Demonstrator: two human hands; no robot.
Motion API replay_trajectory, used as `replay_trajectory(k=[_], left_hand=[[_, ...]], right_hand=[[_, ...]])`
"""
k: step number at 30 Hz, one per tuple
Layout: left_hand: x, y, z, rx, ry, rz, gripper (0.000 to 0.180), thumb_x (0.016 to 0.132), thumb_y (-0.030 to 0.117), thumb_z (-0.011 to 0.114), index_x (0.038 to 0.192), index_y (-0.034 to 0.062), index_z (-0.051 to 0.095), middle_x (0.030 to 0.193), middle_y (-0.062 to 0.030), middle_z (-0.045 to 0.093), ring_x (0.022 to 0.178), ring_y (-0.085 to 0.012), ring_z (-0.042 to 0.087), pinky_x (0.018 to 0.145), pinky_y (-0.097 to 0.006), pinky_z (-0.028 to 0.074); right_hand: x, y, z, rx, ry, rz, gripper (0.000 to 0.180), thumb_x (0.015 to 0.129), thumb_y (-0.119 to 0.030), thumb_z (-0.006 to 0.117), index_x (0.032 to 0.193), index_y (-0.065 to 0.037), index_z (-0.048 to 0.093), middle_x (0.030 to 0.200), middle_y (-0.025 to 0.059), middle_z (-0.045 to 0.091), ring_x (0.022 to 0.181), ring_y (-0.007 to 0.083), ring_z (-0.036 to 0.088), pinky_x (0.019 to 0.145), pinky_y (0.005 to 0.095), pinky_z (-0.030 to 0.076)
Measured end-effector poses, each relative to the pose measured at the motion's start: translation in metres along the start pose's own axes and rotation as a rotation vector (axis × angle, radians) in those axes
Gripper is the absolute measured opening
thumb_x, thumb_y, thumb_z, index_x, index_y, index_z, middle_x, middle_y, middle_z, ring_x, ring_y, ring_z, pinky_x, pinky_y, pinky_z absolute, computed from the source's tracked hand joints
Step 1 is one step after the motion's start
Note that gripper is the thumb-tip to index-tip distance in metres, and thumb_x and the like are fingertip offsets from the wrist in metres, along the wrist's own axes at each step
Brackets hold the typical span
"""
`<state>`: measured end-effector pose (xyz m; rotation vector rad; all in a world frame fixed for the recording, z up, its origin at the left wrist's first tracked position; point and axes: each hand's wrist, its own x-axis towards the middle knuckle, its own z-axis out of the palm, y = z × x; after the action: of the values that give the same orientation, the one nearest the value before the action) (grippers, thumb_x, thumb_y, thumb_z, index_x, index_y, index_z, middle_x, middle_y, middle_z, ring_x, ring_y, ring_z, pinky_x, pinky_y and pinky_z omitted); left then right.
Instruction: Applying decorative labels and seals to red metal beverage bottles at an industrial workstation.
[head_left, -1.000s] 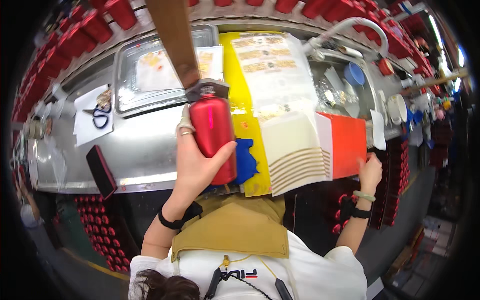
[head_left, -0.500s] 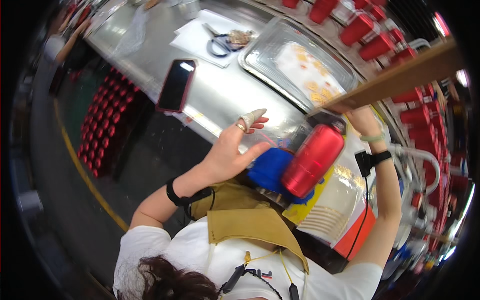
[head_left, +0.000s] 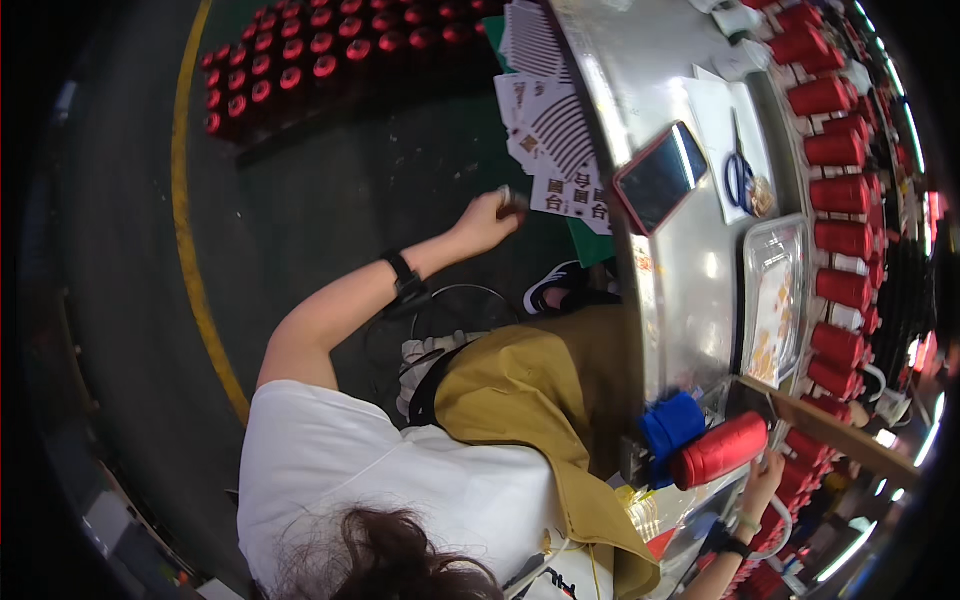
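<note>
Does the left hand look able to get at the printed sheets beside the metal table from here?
Probably yes: the left hand is close beside the printed sheets, and nothing visible blocks the gap. Whether its fingertips already touch them, I cannot tell.

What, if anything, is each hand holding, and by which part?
It cannot be told: the left hand is curled beside the printed sheets; the right hand is by the red bottle, any grip unclear.
</note>
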<state>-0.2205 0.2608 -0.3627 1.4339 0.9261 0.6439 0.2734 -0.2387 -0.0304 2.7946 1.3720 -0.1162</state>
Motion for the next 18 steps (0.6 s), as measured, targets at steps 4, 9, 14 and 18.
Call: replay_trajectory(k=[4,9,14,18], left_hand=[[0.065,-0.027,-0.026,0.011,0.482,0.036,0.033,0.089,0.011,0.070,0.120,0.0020,0.067,0.107,-0.0169,0.075,0.105,-0.0296,0.073,0.090,-0.040,0.056],[0.130,-0.049,-0.021,-0.163,0.670,-0.187,0.043,0.088,0.011,0.073,0.128,-0.0006,0.061,0.113,-0.0159,0.074,0.107,-0.0277,0.071,0.092,-0.037,0.055],[0.136,-0.042,-0.008,-0.486,0.551,-0.261,0.050,0.088,0.009,0.074,0.133,-0.0038,0.055,0.114,-0.0149,0.071,0.103,-0.0213,0.070,0.090,-0.033,0.055],[0.132,-0.026,0.000,-0.645,0.569,-0.255,0.052,0.085,0.007,0.076,0.131,-0.0058,0.053,0.115,-0.0173,0.066,0.105,-0.0256,0.067,0.093,-0.038,0.053]], right_hand=[[-0.046,-0.016,-0.022,-0.047,-0.056,0.142,0.031,0.080,0.000,0.071,0.112,0.001,0.067,0.118,0.0185,0.060,0.115,0.0361,0.058,0.101,0.0432,0.045],[-0.060,-0.038,-0.054,-0.251,-0.106,0.058,0.028,0.084,-0.007,0.076,0.111,-0.001,0.071,0.120,0.0134,0.062,0.099,0.0244,0.063,0.072,0.0303,0.049],[-0.042,-0.094,-0.069,-0.260,-0.188,0.235,0.030,0.085,-0.010,0.078,0.114,-0.004,0.074,0.115,0.0058,0.066,0.090,0.0168,0.061,0.065,0.0275,0.044],[-0.043,-0.080,-0.080,-0.175,-0.162,0.292,0.032,0.088,-0.015,0.077,0.118,-0.006,0.074,0.119,0.0119,0.065,0.100,0.0245,0.063,0.083,0.0353,0.049]])
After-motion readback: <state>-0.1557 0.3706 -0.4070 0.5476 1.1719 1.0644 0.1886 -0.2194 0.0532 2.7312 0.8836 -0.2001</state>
